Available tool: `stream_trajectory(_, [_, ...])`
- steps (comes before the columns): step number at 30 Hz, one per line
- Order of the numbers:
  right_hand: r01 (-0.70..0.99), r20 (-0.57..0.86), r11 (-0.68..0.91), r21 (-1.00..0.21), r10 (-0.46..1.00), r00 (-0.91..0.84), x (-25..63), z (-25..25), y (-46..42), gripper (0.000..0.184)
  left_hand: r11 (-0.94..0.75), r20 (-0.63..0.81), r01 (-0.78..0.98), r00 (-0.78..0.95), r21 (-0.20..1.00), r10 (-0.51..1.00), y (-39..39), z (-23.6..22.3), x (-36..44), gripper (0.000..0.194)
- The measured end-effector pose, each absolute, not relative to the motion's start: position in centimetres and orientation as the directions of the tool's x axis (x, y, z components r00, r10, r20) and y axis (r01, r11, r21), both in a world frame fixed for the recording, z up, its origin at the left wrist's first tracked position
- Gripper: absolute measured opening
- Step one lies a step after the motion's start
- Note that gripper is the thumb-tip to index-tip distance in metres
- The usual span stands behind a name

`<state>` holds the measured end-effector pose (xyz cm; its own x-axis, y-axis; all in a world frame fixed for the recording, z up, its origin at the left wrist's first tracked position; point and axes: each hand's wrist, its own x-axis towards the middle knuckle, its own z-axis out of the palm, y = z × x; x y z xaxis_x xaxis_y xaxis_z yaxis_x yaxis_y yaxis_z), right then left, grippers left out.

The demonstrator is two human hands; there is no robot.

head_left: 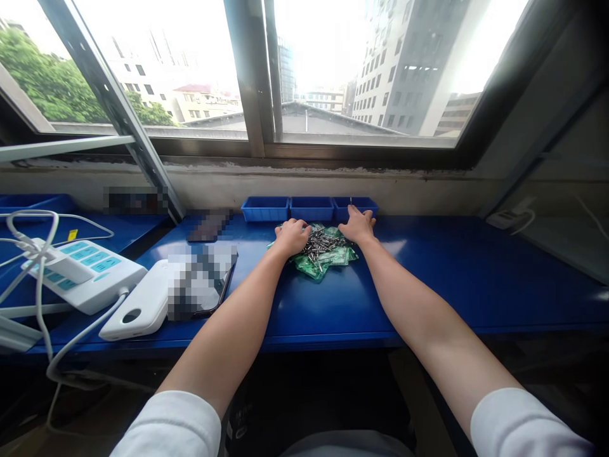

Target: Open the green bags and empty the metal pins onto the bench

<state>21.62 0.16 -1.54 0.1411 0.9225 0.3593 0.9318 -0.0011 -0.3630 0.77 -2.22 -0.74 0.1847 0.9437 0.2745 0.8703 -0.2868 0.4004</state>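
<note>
A pile of small, slim, silver-and-dark metal pieces (324,244) lies on crumpled green-tinted plastic bags (314,270) on the blue table. At the pile's left edge rests my left hand (292,238), its fingers apart and bent down; their tips are partly hidden. My right hand (359,224) is just in front of the right blue bin (368,203), pinching a slim metal piece (351,201) that points upward above the fingertips. Beside that bin, in a row against the wall, stand the middle blue bin (311,209) and the left blue bin (265,209).
On the left lie a white power strip (95,273) with cables, a white power bank (137,304), a partly blurred phone (223,285) and another blurred dark item (209,226). A metal shelf post (114,95) rises at the left. Windows are behind the table (451,273).
</note>
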Motion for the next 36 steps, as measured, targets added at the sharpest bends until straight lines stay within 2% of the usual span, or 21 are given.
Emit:
stream_trajectory(8, [0.944, 0.309, -0.037, -0.328, 0.940, 0.144, 21.5, -1.5, 0.1, 0.071, -0.308, 0.261, 0.873, 0.219, 0.379, 0.940, -2.1, -0.8, 0.8, 0.039])
stream_trajectory(11, [0.938, 0.340, -0.008, -0.347, 0.931, 0.134, 21.1, -1.4, -0.2, 0.066, -0.316, 0.266, 0.873, 0.225, 0.373, 0.937, -2.1, -0.8, 0.7, 0.041])
stream_trajectory(14, [0.923, 0.416, 0.097, -0.373, 0.906, 0.072, 20.4, -1.3, -0.4, 0.057, -0.321, 0.260, 0.877, 0.237, 0.358, 0.936, -2.3, -0.7, 0.7, 0.041])
stream_trajectory(17, [0.883, 0.469, 0.283, -0.374, 0.879, -0.083, 19.4, -1.2, -0.8, 0.045, -0.339, 0.252, 0.877, 0.262, 0.340, 0.932, -2.5, -0.6, 0.7, 0.038])
stream_trajectory(20, [0.824, 0.446, 0.442, -0.354, 0.854, -0.267, 18.5, -1.0, -1.4, 0.036, -0.355, 0.269, 0.871, 0.272, 0.340, 0.924, -2.6, -0.7, 0.7, 0.035])
stream_trajectory(23, [0.799, 0.400, 0.511, -0.317, 0.836, -0.376, 17.8, -1.0, -1.8, 0.028, -0.358, 0.272, 0.873, 0.275, 0.330, 0.922, -2.6, -0.7, 0.7, 0.033])
stream_trajectory(28, [0.802, 0.354, 0.494, -0.336, 0.855, -0.379, 17.2, -1.0, -2.3, 0.020, -0.358, 0.268, 0.883, 0.282, 0.302, 0.921, -2.3, -0.8, 0.7, 0.031])
stream_trajectory(31, [0.796, 0.326, 0.474, -0.376, 0.872, -0.365, 17.1, -0.9, -2.4, 0.019, -0.355, 0.274, 0.887, 0.277, 0.296, 0.921, -2.1, -0.9, 0.7, 0.029])
stream_trajectory(36, [0.796, 0.333, 0.474, -0.376, 0.871, -0.361, 17.1, -0.7, -2.4, 0.017, -0.343, 0.257, 0.896, 0.274, 0.282, 0.927, -2.1, -0.9, 0.7, 0.027])
